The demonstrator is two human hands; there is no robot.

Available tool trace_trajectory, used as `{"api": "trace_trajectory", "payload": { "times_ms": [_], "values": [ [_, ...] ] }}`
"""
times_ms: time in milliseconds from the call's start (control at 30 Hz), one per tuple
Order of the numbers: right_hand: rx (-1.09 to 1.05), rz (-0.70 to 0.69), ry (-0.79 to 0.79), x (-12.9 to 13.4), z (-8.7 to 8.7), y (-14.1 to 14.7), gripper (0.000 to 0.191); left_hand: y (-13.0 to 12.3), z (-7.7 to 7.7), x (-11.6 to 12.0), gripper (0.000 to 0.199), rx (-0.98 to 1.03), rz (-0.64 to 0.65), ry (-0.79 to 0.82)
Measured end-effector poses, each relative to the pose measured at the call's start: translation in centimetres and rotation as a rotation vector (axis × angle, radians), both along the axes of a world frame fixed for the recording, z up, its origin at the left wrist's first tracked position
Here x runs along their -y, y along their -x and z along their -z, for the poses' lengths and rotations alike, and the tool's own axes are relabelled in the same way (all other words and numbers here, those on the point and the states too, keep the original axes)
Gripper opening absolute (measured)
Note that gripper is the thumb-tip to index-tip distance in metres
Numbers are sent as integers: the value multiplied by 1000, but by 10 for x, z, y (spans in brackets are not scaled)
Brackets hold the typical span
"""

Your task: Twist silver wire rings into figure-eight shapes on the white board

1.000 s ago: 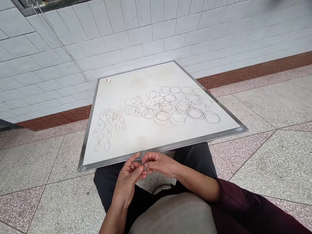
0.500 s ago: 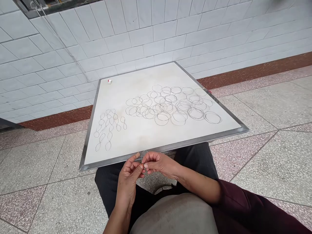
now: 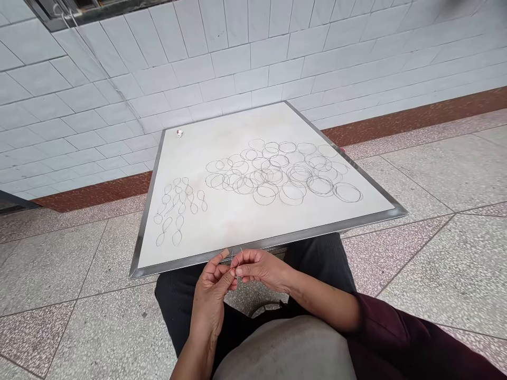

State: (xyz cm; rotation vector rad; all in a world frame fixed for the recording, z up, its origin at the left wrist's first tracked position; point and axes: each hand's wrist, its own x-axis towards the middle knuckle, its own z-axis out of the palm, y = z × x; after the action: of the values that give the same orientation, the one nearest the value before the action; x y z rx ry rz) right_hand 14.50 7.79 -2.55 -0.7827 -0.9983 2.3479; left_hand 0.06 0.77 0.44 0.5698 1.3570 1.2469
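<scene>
Between my two hands, just past the near edge of the table, is a thin wire (image 3: pixel 241 254) whose upper parts stick up above the fingers. My left hand (image 3: pixel 216 281) pinches it between thumb and fingertips. From the right, my right hand (image 3: pixel 255 268) pinches the same wire, its fingertips meeting those of the left. The fingers hide the middle of the wire. On the left of the table lie several wires twisted into figure-eights (image 3: pixel 178 232). Many round wire loops (image 3: pixel 265 194) overlap across the middle and right.
The white table (image 3: pixel 222 224) has a metal rim and stands against a tiled wall (image 3: pixel 222 84). A small white and red object (image 3: pixel 179 133) sits at its far left corner. My legs (image 3: pixel 174 301) are under the near edge, above a speckled stone floor (image 3: pixel 111 327).
The wire's upper part showed as a loop before; now two separate strands show above my fingers. Both hands stay in nearly the same place, and the view has shifted slightly.
</scene>
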Motion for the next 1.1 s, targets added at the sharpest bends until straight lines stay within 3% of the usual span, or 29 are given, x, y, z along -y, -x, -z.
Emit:
{"api": "trace_trajectory", "payload": {
  "times_ms": [267,467,800,1100],
  "values": [
    [9,-26,9,-2,3,1,36,4,0,4,51,-98,31,-37],
    [17,2,-59,-3,6,4,35,4,6,7,56,-239,-21,-74],
    [50,59,-150,-1,-2,9,38,-5,13,8,55,-252,-100,-155],
    [70,24,-140,2,0,15,41,-7,17,12,52,-232,-206,-210]
  ]
}}
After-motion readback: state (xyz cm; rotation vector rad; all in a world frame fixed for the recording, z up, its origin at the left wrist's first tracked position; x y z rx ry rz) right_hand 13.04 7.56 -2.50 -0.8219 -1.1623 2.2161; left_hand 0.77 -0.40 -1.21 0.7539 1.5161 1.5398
